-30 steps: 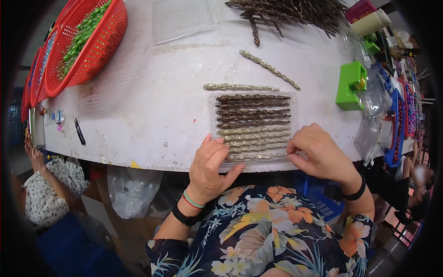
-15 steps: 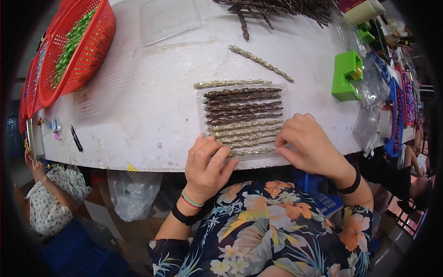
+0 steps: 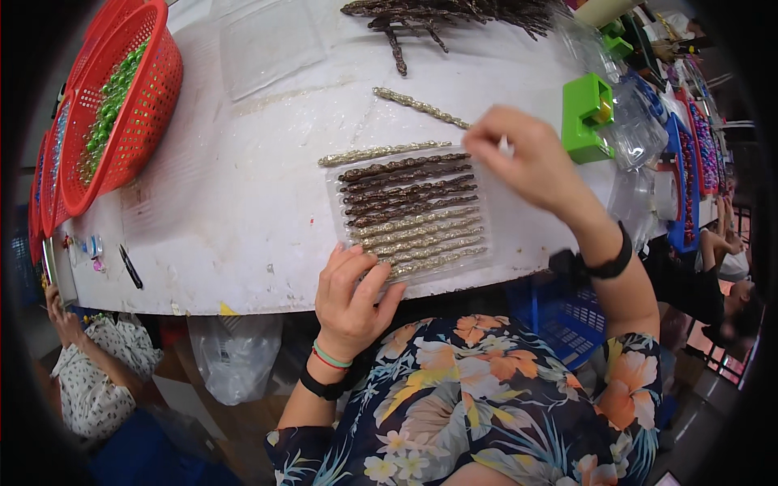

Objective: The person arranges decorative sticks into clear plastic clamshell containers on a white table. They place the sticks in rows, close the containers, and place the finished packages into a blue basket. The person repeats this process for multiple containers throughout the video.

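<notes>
A clear plastic tray (image 3: 489, 202) lies near the table's front edge, holding a row of knobbly twisted sticks. The far ones are dark brown sticks (image 3: 413, 194); the near ones are gold sticks (image 3: 425, 231). My left hand (image 3: 350, 296) rests at the tray's near left corner with its fingers apart, touching the edge. Over the far right corner hovers my right hand (image 3: 527, 158), its fingers curled and slightly blurred. It covers the near end of a loose gold stick (image 3: 417, 104); contact cannot be made out. Another gold stick (image 3: 381, 153) lies along the tray's far edge.
Red baskets (image 3: 158, 113) with green beads (image 3: 117, 93) stand at the left. A pile of brown sticks (image 3: 454, 12) lies at the back, beside a clear sheet (image 3: 267, 49). On the right is a green tape dispenser (image 3: 579, 121). A pen (image 3: 130, 267) lies left; another person's hand (image 3: 65, 320) shows beyond.
My right hand has left the near right corner of the tray and moved away from me to the loose gold stick. My left hand stays at the tray. The whole view has shifted slightly.
</notes>
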The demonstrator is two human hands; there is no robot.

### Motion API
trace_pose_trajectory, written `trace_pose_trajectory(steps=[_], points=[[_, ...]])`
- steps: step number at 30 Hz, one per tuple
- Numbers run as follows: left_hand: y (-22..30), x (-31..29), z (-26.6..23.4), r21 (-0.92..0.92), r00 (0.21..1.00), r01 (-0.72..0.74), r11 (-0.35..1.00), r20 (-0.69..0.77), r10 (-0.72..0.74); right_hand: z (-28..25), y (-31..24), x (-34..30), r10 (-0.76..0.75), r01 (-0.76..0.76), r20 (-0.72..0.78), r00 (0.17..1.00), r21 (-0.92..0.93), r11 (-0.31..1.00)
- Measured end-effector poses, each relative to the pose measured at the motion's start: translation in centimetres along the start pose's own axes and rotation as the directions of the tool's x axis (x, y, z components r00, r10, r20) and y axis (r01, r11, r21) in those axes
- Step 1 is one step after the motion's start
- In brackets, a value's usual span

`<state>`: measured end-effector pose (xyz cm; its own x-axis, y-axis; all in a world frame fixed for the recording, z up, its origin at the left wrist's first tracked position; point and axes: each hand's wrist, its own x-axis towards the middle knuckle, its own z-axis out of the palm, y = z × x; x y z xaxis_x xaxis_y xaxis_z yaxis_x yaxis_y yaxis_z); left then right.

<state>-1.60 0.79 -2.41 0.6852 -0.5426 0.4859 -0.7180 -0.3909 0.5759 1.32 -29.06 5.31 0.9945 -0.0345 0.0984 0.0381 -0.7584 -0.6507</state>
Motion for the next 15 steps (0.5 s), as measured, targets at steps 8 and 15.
trace_pose_trajectory(steps=[8, 15], points=[[0.6, 0.2, -1.4, 0.018, 0.996, 0.081, 0.997, 0.046, -0.082, 0.3, 3.1, 1.5, 0.129, -0.129, -0.013, 0.992, -0.024, 0.991], [-0.2, -0.7, -1.5, 0.028, 0.989, 0.121, 0.992, 0.083, -0.123, 0.4, 2.7, -1.8, -0.045, 0.044, -0.003, 0.999, -0.144, 0.989]])
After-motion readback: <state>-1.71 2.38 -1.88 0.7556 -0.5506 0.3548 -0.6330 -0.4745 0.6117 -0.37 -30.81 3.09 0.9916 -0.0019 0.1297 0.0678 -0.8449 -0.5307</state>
